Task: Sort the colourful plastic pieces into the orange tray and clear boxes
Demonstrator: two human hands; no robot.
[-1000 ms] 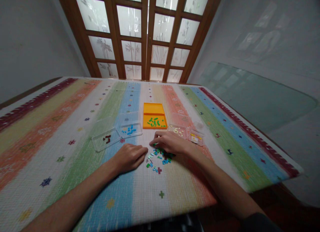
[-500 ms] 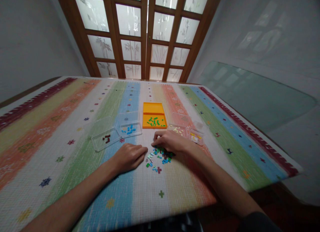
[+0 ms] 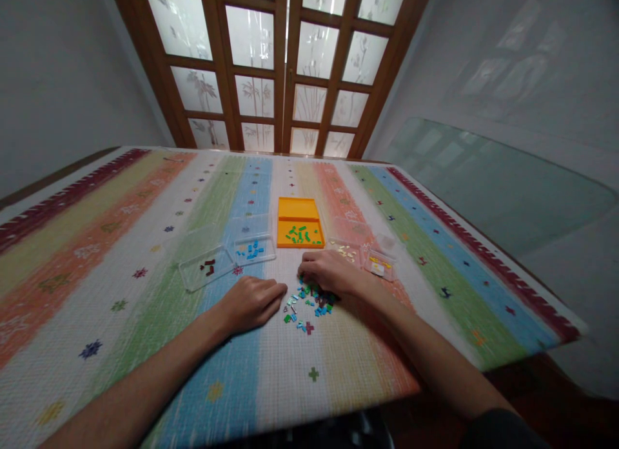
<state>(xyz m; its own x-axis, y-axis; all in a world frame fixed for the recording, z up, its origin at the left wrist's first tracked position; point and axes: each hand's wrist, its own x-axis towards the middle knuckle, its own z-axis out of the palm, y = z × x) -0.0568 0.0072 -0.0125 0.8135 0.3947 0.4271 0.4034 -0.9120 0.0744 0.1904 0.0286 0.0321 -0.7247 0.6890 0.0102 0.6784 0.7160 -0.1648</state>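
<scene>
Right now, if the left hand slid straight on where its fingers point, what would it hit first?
Probably the pile of small coloured pieces just ahead of the left hand, with the right hand resting over its far side.

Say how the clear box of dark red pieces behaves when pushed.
The clear box looks thin and nearly empty, so probably light. Low and flat, it should slide, not tip, though the woven cloth may drag.

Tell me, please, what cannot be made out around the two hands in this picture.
Head view only:
Right hand: its fingertips are tucked under, so any grip on the loose pieces is hidden.
Left hand: its palm covers whatever lies beneath.
Pale pieces in the clear tray: too small to tell shapes.
</scene>
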